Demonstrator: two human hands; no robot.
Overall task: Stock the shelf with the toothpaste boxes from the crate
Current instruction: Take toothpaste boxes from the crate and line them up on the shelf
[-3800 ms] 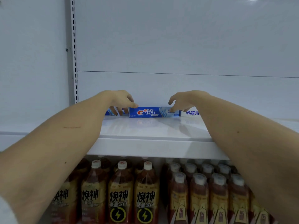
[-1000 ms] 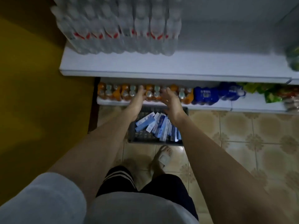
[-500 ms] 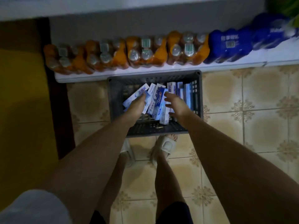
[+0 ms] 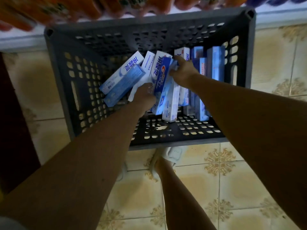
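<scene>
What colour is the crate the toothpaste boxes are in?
Dark grey, with perforated walls and floor. The crate shows in the head view, the only one.

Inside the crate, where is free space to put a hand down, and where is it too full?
Bare floor of the crate shows along its left wall, left of the slanted toothpaste boxes, and along the near wall below the box ends. The middle and right are crowded: boxes are packed side by side there, with the left hand and right hand among them.

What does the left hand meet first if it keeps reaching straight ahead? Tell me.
Probably the blue Crest box: the left hand already sits at its near end, in or near contact, inside the crate. Depth is hard to judge from above.
</scene>
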